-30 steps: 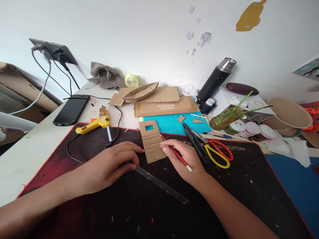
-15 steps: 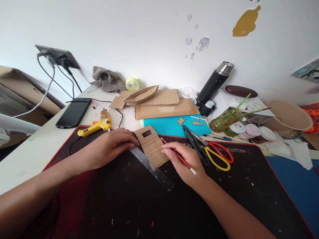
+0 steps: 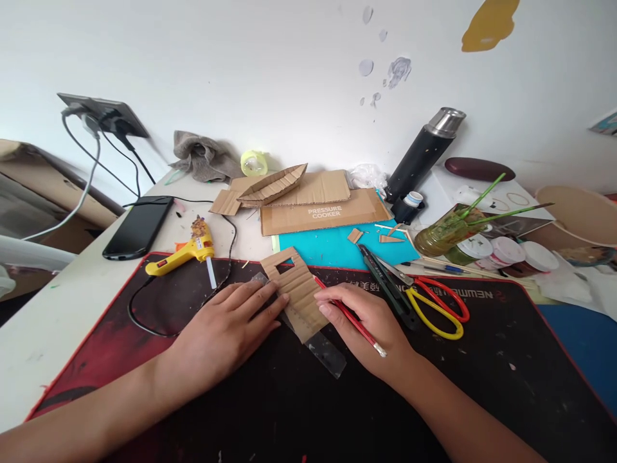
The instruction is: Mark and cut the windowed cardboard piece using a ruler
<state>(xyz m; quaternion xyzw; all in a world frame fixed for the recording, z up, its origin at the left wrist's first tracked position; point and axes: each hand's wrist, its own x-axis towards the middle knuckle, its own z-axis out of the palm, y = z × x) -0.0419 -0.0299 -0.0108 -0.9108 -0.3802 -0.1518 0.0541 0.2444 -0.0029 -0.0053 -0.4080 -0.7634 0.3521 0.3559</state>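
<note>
A small corrugated cardboard piece (image 3: 297, 288) with a square window cut near its top lies on the black desk mat (image 3: 241, 399). Across it runs a clear plastic ruler (image 3: 322, 350), slanting down to the right. My left hand (image 3: 226, 331) lies flat with fingers stretched out, pressing the ruler's upper end and the cardboard's left edge. At the cardboard's right edge, my right hand (image 3: 364, 318) is closed round a red pencil (image 3: 351, 318).
Red and yellow scissors (image 3: 436, 307) and a dark utility knife (image 3: 385, 286) lie right of my right hand. A yellow glue gun (image 3: 186, 247), its cord and a phone (image 3: 137, 226) sit at left. Cardboard sheets, a cardboard boat, a flask and paint jars crowd the back.
The ruler went from lying below the cardboard to lying across it. My left hand slid right and flattened onto the ruler and cardboard. The cardboard turned slightly. My right hand hardly moved.
</note>
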